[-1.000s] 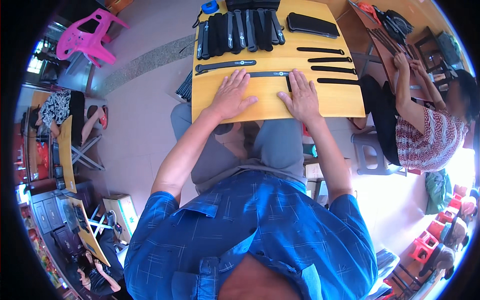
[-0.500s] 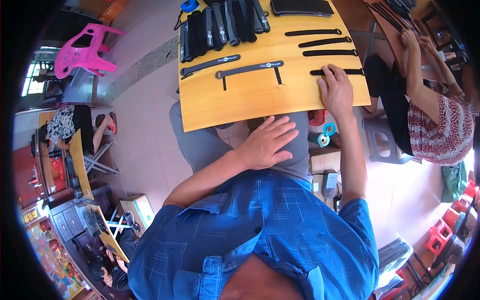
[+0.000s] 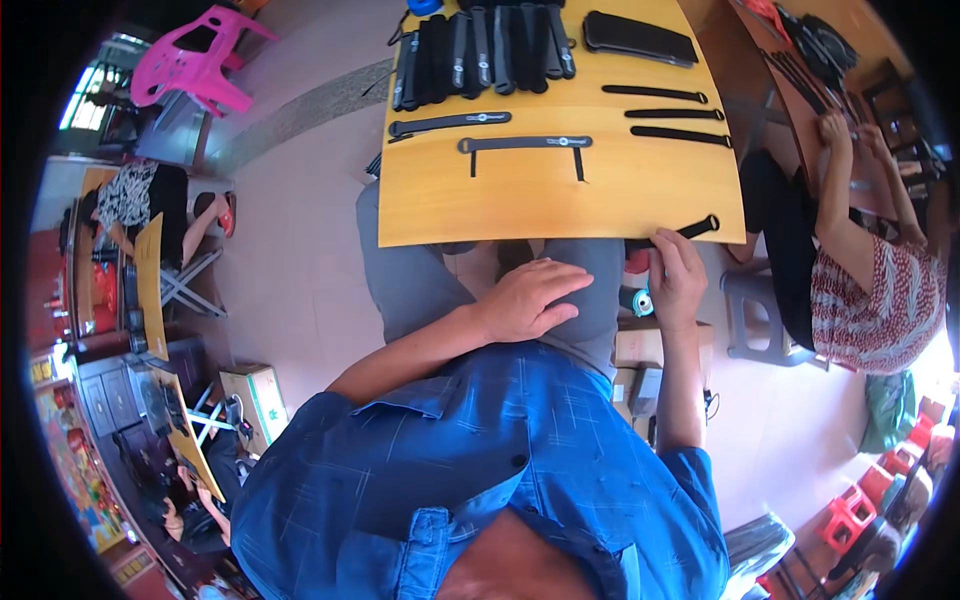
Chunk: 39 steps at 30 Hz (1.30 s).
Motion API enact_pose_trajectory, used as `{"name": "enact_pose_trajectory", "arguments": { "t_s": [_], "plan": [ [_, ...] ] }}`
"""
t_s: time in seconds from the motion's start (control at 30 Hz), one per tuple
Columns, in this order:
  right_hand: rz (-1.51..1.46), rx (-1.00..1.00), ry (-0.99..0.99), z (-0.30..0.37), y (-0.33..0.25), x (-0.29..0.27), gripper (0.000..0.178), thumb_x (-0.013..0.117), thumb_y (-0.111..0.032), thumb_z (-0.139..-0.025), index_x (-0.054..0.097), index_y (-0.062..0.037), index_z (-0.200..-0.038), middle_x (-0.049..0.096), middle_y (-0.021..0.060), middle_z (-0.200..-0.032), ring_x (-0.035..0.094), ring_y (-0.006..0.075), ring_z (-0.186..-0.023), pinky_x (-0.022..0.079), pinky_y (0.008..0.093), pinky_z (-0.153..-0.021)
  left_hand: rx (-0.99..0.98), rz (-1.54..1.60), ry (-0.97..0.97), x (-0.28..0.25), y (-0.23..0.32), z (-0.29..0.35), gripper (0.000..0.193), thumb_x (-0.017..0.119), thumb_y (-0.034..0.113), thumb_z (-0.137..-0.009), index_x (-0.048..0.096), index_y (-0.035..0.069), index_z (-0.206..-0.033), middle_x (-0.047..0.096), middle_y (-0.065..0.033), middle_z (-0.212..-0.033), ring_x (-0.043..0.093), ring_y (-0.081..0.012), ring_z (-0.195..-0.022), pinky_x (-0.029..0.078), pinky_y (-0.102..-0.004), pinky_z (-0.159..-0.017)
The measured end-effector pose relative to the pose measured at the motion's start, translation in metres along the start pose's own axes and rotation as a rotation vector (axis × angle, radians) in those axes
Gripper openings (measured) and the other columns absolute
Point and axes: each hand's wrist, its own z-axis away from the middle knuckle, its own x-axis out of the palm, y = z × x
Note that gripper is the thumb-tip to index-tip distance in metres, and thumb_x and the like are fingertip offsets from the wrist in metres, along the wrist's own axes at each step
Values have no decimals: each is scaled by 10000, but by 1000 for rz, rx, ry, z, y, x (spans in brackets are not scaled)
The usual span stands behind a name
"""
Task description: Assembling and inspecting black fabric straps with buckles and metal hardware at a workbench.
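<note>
My right hand (image 3: 677, 285) is at the near right edge of the yellow tabletop (image 3: 500, 215). Its thumb and fingers are closed on a thin black strap (image 3: 699, 227), whose looped end lies on the wood. My left hand (image 3: 532, 300) hovers over my lap, fingers stretched out and holding nothing. Three similar black straps (image 3: 678, 114) lie apart on the right side of the table. Toward the middle is a grey strap (image 3: 528, 144) with two short black strips below it. Another grey strap (image 3: 450, 123) lies at the left.
A row of grey and black straps (image 3: 480, 55) covers the table's far left, near a dark flat stack (image 3: 640, 38). A teal-lidded bottle (image 3: 636, 300) and cardboard boxes (image 3: 637, 346) stand below. At right, a person (image 3: 865, 280) works at another table; a pink chair (image 3: 190, 60) stands far left.
My right hand has drawn the nearest black strap toward me to the table's edge, tilting it. My left hand has barely moved. The view has shifted slightly.
</note>
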Motion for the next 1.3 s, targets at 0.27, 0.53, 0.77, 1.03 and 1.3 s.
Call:
{"name": "enact_pose_trajectory", "arguments": {
  "t_s": [0.27,0.53,0.77,1.03,1.3],
  "plan": [
    [-1100,557,197,-22,-84,0,149,707,-16,-966,680,-39,-1111,690,57,-1068,656,122,-948,557,258,-761,-268,373,470,-29,3,11,559,745,130,-938,533,23,-1445,653,-138,-1311,654,-232,-1180,550,-347,-966],
    [-1509,814,206,-45,-99,62,124,682,-117,-1020,638,-84,-1132,680,11,-1043,664,108,-908,562,265,-780,-609,1034,359,-73,-12,29,289,627,167,-1040,622,21,-1290,717,-68,-1009,713,-127,-883,574,-264,-778],
    [-1510,902,182,-62,-97,90,128,670,-148,-1029,633,-103,-1144,667,8,-1043,686,130,-931,596,283,-782,-579,977,420,-80,-39,31,257,602,191,-1059,637,-2,-1225,735,-70,-935,700,-117,-779,571,-244,-727],
    [-1162,885,12,-80,-61,85,153,694,-165,-1015,663,-46,-1105,720,47,-930,705,123,-815,586,251,-716,-737,847,554,-106,-72,21,209,653,187,-1026,722,-9,-1047,725,-49,-869,667,-81,-707,554,-218,-635],
    [-889,851,-181,-109,-39,91,194,655,-207,-1045,696,-20,-1072,699,19,-835,649,84,-738,489,205,-641,-751,801,689,-122,-89,1,151,746,156,-965,736,7,-947,704,-15,-803,635,-55,-663,527,-202,-620]
  ]
}}
